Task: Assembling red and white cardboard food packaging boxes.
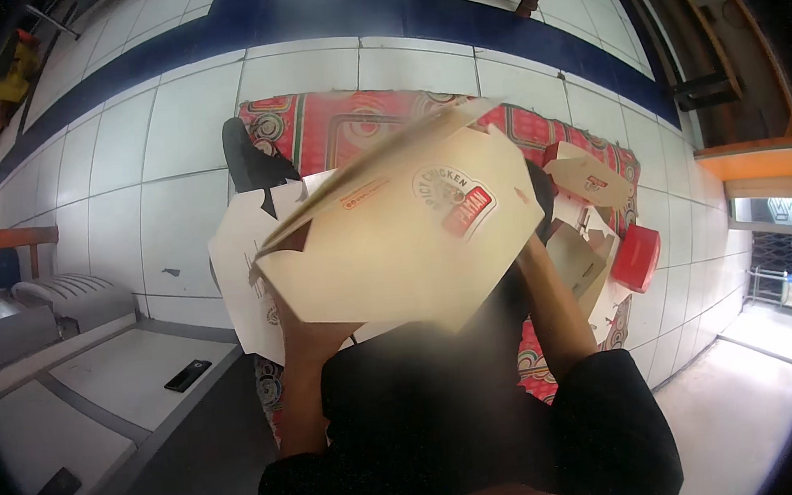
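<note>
In front of my body I hold up a cream-coloured cardboard food box [388, 267], partly folded, with a red and grey printed emblem on its facing panel. Its upper panels lean over at an angle and are slightly blurred. My left hand [307, 334] grips the lower left of the box, with its fingers hidden behind the card. At the right side my right hand [529, 254] reaches behind the box, and only the part by the wrist shows. Beneath the box, on the left, lies white flat cardboard [243, 250] with cut edges.
A red patterned mat [326, 127] lies on white floor tiles. To the right are a folded cardboard box [586, 177], another cardboard piece [570, 266] and a red container [637, 258]. My dark-shod foot [254, 156] is at upper left. A phone [187, 376] rests on a grey-white appliance [127, 371].
</note>
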The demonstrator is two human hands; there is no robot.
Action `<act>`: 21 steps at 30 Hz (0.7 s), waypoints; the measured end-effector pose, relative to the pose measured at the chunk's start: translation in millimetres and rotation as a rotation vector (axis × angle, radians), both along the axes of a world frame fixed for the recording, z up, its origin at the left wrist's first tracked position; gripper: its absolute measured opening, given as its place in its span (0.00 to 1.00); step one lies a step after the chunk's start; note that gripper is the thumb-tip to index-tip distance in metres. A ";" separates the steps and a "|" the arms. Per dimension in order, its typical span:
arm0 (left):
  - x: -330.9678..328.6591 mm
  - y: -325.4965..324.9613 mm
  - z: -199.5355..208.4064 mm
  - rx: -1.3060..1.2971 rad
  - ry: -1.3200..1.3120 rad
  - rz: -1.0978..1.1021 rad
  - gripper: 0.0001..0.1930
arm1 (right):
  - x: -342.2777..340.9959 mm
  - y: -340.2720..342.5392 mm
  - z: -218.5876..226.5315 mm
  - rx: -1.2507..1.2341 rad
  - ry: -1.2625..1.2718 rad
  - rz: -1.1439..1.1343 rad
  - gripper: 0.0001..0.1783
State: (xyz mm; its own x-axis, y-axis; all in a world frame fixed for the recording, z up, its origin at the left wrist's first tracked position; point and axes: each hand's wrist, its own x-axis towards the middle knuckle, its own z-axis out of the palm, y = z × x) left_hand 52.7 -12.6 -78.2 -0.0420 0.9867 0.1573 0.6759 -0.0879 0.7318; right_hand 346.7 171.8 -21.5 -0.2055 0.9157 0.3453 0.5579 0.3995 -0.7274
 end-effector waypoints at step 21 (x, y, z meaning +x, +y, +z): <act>14.2 31.3 50.5 0.114 -0.323 0.107 0.62 | 17.3 34.8 1.1 -0.024 -0.039 0.110 0.17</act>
State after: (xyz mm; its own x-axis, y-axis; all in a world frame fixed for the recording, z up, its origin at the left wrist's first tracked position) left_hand 66.9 18.7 -27.8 -0.2102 0.9508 0.2276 0.4208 -0.1221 0.8989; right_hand 364.0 206.6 -20.4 -0.3181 0.8947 0.3136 0.5398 0.4428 -0.7159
